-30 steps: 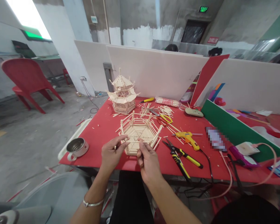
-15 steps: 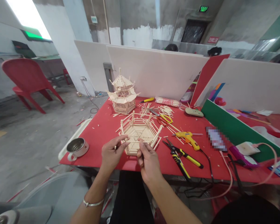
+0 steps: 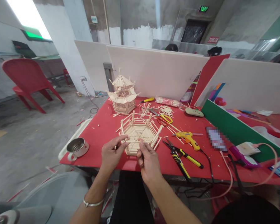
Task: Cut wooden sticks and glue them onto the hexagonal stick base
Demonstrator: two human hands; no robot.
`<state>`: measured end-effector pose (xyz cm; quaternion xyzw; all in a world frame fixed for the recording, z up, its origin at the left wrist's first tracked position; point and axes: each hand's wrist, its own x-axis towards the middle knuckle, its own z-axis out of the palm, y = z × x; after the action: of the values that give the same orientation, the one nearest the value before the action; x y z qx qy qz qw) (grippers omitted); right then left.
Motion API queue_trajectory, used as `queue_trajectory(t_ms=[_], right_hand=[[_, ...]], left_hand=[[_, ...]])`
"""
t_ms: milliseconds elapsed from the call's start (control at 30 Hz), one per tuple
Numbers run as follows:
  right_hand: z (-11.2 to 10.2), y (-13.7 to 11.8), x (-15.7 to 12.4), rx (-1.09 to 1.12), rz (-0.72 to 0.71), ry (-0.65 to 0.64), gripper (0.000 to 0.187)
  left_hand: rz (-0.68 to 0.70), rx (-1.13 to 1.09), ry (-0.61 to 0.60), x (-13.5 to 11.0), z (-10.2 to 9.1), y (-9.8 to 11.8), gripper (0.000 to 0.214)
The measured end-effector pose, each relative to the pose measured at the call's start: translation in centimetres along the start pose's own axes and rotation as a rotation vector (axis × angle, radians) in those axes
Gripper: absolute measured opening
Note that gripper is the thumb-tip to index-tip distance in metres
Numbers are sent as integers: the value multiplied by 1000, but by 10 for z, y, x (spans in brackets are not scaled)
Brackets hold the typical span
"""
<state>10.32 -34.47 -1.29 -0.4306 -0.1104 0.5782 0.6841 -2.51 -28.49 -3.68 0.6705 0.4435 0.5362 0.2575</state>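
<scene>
A thin wooden stick point(image 3: 134, 142) spans my two hands along the near side of a hexagonal stick frame point(image 3: 142, 132). My left hand point(image 3: 113, 151) pinches the stick's left end between thumb and fingers; a short stub pokes out lower between those fingers. On the other side, my right hand point(image 3: 148, 158) is closed with thumb and forefinger at the stick's right part. The frame has a woven-looking floor of sticks, corner posts and rails. Whether the stick touches the near posts I cannot tell. Behind it stands a two-roofed stick pagoda point(image 3: 123, 96).
On the red table point(image 3: 95, 140) lie pruning shears point(image 3: 180, 157), a yellow glue gun point(image 3: 188, 138), scissors point(image 3: 162, 116), loose sticks point(image 3: 166, 110), a mouse point(image 3: 194, 112) and a phone point(image 3: 216, 139). A metal mug point(image 3: 78, 147) stands at the left edge. Cables hang along the right front.
</scene>
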Motion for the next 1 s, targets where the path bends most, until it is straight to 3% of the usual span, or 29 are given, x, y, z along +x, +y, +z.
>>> queue_trajectory(t_ms=[1000], right_hand=[[0, 0, 0, -6, 2, -11, 44]], left_hand=[[21, -10, 0, 0, 1, -2, 25]])
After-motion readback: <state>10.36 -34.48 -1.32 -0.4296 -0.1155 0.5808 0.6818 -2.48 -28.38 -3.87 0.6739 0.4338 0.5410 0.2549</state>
